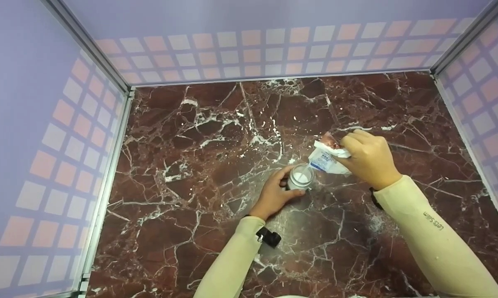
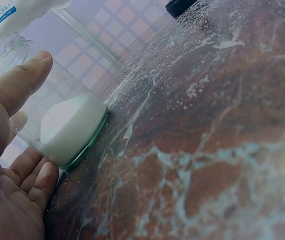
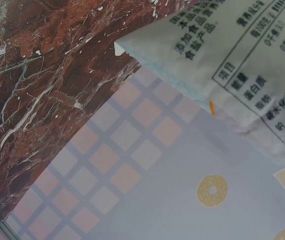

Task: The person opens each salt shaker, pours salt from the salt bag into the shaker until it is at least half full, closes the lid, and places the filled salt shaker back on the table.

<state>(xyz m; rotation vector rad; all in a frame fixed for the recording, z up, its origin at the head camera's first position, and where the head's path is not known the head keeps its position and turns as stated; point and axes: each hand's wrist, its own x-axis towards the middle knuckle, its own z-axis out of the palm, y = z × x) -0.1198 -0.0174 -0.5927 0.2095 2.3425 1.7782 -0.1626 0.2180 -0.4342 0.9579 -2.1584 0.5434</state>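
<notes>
A clear glass jar [image 1: 301,175] stands on the marble table with white powder [image 2: 72,127] in its lower part. My left hand [image 1: 275,194] curls round the jar's left side, thumb in front and fingers behind; in the left wrist view the thumb and fingers of that hand [image 2: 15,155] lie against the glass. My right hand [image 1: 366,157] grips the top of a printed plastic bag [image 1: 328,161], tilted with its lower left corner at the jar's mouth. The right wrist view shows the bag [image 3: 222,65] close up, with only an edge of the hand.
White specks [image 2: 192,90] are scattered over the marble table [image 1: 157,248], mostly beyond the jar. Checkered wall panels [image 1: 249,49] enclose the back and both sides. A dark object [image 2: 180,6] shows at the top of the left wrist view.
</notes>
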